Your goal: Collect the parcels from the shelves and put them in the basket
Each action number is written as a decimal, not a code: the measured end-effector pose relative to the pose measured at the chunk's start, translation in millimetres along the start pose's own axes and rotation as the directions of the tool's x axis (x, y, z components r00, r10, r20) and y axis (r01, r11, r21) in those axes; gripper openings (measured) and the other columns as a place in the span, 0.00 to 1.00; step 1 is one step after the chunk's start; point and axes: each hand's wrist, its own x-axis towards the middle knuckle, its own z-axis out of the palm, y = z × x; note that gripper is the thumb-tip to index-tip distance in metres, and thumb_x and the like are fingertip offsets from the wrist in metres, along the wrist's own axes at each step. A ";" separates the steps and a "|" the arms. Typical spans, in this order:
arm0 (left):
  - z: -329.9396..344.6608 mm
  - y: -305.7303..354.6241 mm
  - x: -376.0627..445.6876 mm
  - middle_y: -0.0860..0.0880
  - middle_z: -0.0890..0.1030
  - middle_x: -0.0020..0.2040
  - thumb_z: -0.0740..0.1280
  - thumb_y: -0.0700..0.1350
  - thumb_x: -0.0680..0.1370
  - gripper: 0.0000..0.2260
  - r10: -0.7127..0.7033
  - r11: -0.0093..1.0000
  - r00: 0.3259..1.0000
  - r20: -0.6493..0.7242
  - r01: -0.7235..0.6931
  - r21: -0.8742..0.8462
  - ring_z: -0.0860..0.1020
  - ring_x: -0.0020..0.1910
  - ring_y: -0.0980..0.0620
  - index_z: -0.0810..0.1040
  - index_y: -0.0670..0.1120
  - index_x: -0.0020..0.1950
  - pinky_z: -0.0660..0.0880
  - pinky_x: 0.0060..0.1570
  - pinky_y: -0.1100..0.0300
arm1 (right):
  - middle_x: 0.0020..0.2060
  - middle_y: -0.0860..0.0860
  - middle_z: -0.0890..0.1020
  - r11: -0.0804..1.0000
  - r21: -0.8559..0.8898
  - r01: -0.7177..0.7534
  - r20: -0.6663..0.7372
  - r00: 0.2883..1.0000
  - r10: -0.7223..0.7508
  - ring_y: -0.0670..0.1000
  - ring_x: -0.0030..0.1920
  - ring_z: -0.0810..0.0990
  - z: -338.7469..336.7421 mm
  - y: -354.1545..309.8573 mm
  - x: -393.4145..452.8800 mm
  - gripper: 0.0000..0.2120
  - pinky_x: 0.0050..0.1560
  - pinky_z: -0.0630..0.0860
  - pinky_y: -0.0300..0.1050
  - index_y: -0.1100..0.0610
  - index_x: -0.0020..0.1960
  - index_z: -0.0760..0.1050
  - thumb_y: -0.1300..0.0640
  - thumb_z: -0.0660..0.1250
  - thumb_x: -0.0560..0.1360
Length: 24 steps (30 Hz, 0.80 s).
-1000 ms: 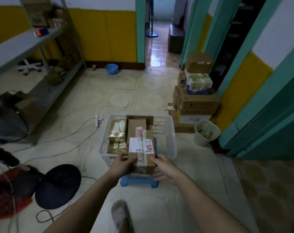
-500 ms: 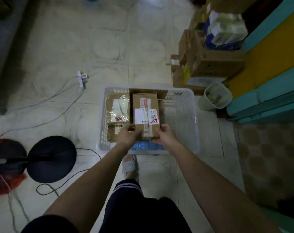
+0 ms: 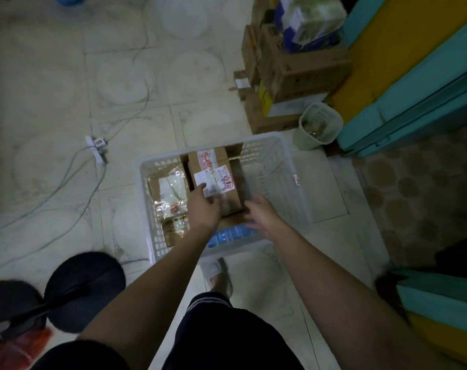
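A white plastic basket [image 3: 285, 166] stands on the tiled floor in front of me. In it, a brown cardboard parcel [image 3: 216, 161] with white and red labels lies on top of other cardboard. A parcel wrapped in clear plastic [image 3: 171, 190] lies to its left. My left hand [image 3: 204, 209] rests on the brown parcel's near left corner, with the thumb lying on the label. My right hand [image 3: 260, 213] hovers by the near right corner, blurred, its fingers relaxed and holding nothing. Something blue [image 3: 229, 236] shows at the basket's near side.
Stacked cartons [image 3: 301, 70] and a small pale bin [image 3: 320, 124] stand beyond the basket on the right, by a teal and yellow wall. A power strip [image 3: 97, 148] and cables cross the floor on the left. A dark round fan base [image 3: 85, 287] sits near left. My slippered foot [image 3: 219, 273] is behind the basket.
The brown parcel has gone down into the basket. My right hand has come off it, and my left hand has loosened. The view has tipped further down.
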 end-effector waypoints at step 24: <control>315.0 96.0 -562.9 0.44 0.79 0.67 0.60 0.56 0.83 0.20 0.112 -0.005 -0.031 0.993 -1.000 -0.031 0.77 0.65 0.45 0.79 0.44 0.66 0.73 0.59 0.59 | 0.48 0.53 0.82 0.969 0.050 0.242 -0.872 0.484 -0.076 0.52 0.52 0.79 -309.3 383.9 -484.8 0.15 0.53 0.74 0.47 0.55 0.45 0.78 0.48 0.60 0.82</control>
